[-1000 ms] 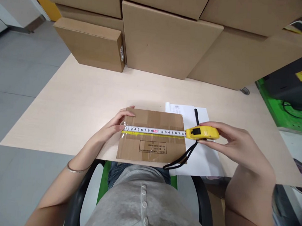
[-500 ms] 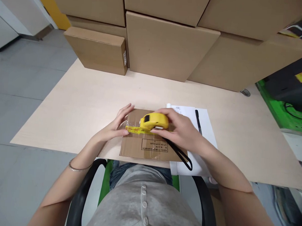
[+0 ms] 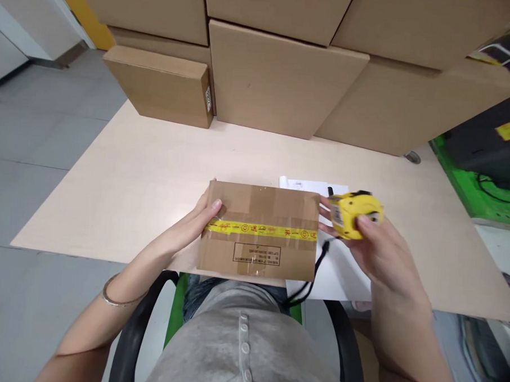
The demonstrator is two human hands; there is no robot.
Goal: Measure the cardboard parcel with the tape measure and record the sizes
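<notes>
A small cardboard box (image 3: 246,204) is in front of me at the table's near edge, with a strip of yellow packing tape (image 3: 270,230) printed in red across its top. My left hand (image 3: 201,219) grips the box's left end, thumb on top and fingers hidden behind the side. In my right hand (image 3: 373,235) is a yellow tape measure (image 3: 353,215), held just past the box's right end. Some fingertips of that hand reach to the box's right side. A black wrist strap (image 3: 319,264) dangles from the tape measure.
White paper sheets (image 3: 344,279) lie partly under my right hand, with a black pen (image 3: 330,191) mostly hidden on them. Large cardboard boxes (image 3: 285,79) line the table's back, a flatter box (image 3: 158,91) at left. A green surface (image 3: 470,183) holds dark equipment at right.
My right hand has carried the tape measure from over the box to beyond its right end and turned it. My left hand has closed on the box, which looks slightly raised.
</notes>
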